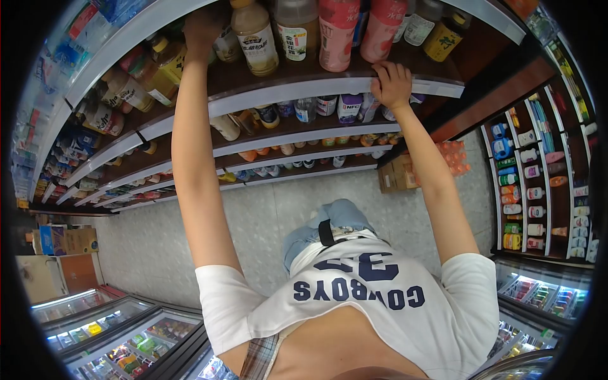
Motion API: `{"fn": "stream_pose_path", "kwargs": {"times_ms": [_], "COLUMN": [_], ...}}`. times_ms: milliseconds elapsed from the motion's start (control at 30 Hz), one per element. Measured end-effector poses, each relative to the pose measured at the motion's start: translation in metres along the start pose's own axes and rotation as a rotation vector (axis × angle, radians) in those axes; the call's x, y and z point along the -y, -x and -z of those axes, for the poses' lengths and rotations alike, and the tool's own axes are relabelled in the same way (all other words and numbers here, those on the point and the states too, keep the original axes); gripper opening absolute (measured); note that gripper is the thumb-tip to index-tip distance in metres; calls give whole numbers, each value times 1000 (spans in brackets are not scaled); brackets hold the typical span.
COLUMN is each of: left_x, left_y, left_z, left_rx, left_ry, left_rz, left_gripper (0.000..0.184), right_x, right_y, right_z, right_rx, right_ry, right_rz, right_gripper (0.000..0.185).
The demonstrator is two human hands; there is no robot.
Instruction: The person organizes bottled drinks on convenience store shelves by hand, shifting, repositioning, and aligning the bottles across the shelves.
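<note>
My left hand [204,28] reaches deep between bottles on the upper shelf [297,81]. Its fingers are in shadow, so I cannot see what they touch. Just right of it stands a milk-tea bottle [255,38] with a yellow cap, then a bottle with a white label [296,35]. On the shelf's front edge lies my right hand [392,83], fingers apart and holding nothing. Its fingertips are close to the base of a pink bottle [384,31]; another pink bottle [337,35] stands to the left. A yellow-labelled bottle [445,39] is farther right.
Lower shelves hold more drinks, including a purple-labelled bottle [349,107]. Cardboard boxes [398,174] and a pack of orange bottles [451,157] sit on the floor [266,212]. Right is another stocked shelf unit [531,177]; glass-topped coolers [136,345] line the area behind me.
</note>
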State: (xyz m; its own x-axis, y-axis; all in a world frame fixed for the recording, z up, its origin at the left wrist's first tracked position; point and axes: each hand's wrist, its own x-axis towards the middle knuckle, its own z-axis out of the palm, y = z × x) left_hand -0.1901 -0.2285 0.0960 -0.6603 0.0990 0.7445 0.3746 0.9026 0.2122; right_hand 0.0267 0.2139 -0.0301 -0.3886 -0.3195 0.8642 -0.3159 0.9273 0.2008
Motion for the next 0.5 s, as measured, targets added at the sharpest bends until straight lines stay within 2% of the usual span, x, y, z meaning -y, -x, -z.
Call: {"fn": "stream_pose_path", "kwargs": {"times_ms": [100, 200, 300, 500], "left_x": [-11, -28, -42, 20], "left_y": [9, 19, 26, -4], "left_z": [33, 73, 101, 92], "left_rx": [80, 246, 286, 175], "left_ry": [16, 13, -12, 55], "left_rz": [-235, -183, -268, -281], "left_gripper": [56, 56, 53, 49], "right_x": [1, 0, -1, 0], "right_y": [1, 2, 3, 2], "right_z": [-2, -3, -3, -2], "right_rx": [1, -4, -8, -4], "right_ry": [-7, -8, -9, -11], "right_rz": [-3, 1, 5, 7], "right_gripper": [28, 29, 29, 29]}}
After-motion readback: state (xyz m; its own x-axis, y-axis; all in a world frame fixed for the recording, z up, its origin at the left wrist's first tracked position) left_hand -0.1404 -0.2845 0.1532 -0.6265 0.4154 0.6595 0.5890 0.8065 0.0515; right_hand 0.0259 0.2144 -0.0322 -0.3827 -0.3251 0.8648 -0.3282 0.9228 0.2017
